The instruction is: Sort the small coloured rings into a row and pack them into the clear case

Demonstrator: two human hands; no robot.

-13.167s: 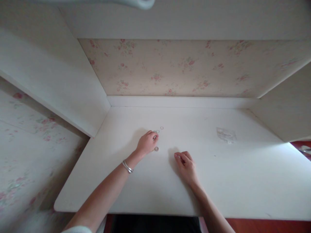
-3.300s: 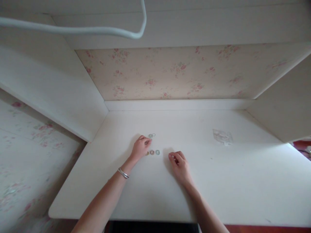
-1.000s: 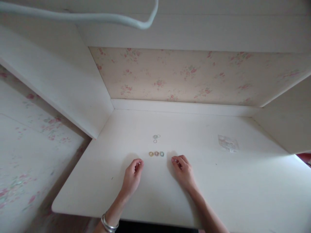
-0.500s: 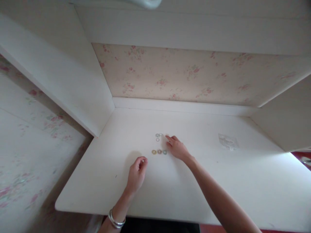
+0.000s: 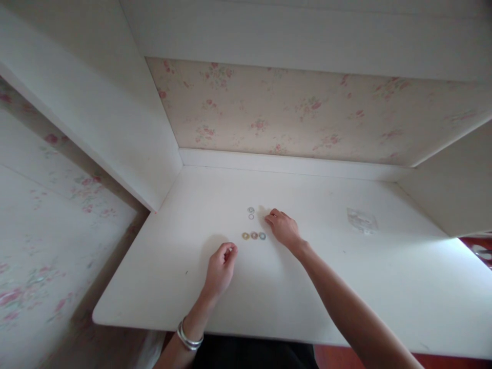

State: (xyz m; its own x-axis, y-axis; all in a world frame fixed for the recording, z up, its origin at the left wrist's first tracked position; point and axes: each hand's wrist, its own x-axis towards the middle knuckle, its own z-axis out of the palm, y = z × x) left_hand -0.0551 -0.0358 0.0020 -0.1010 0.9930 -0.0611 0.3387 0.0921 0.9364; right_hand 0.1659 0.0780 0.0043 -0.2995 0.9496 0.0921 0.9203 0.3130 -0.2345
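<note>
My right hand [image 5: 282, 226] is closed in a pinch on the white table, just right of the rings. A thin ring seems to be in its fingertips, though the fingers hide it. Left of it lie a small silvery ring stack [image 5: 251, 210] and, just nearer, a single thin ring [image 5: 251, 217]. In front is a row of a gold ring [image 5: 245, 236], a pinkish-copper ring [image 5: 254, 236] and a teal ring [image 5: 262, 236]. My left hand [image 5: 222, 266] rests at the lower left of this row, fingers curled together, with nothing visible in them.
A clear plastic bag [image 5: 362, 221] lies at the right on the white table [image 5: 300, 297]. White side panels [image 5: 96, 102] and a floral-papered back wall [image 5: 277, 113] enclose the table. A small dark speck [image 5: 186, 272] lies left of my left hand.
My right hand has moved forward and left to the silvery rings, pointed, then closed. The ring at the right of the back group is gone from the table. My left hand stays curled.
</note>
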